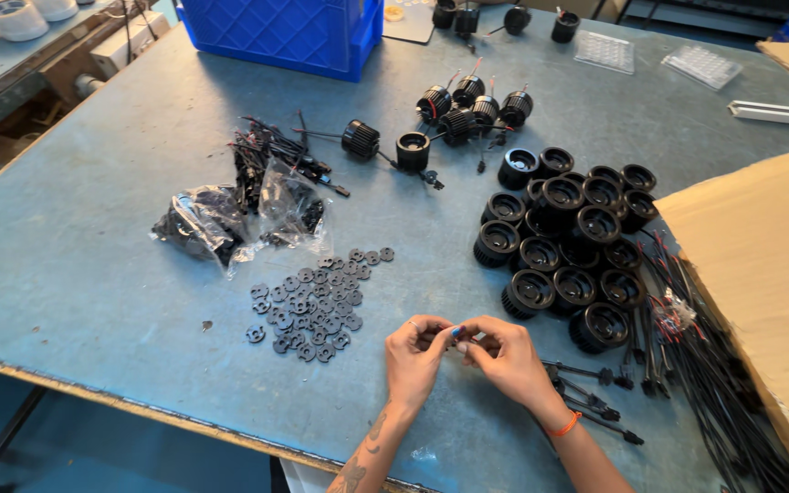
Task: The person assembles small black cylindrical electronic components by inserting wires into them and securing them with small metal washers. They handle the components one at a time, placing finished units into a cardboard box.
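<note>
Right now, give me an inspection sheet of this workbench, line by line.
Surface: grey-blue table, scuffed, worn front edge.
Job's things: small dark part pinched between left hand and right hand; too small to identify. Flat black discs spread just left of the hands.
Clutter: cluster of black ribbed housings; plastic bags of black parts; wired housings farther back.
Grippers: both hands bare, fingertips meeting over the part.
Cables: black leads piled at right, beside cardboard sheet.
Surroundings: blue crate, clear trays at far edge.
</note>
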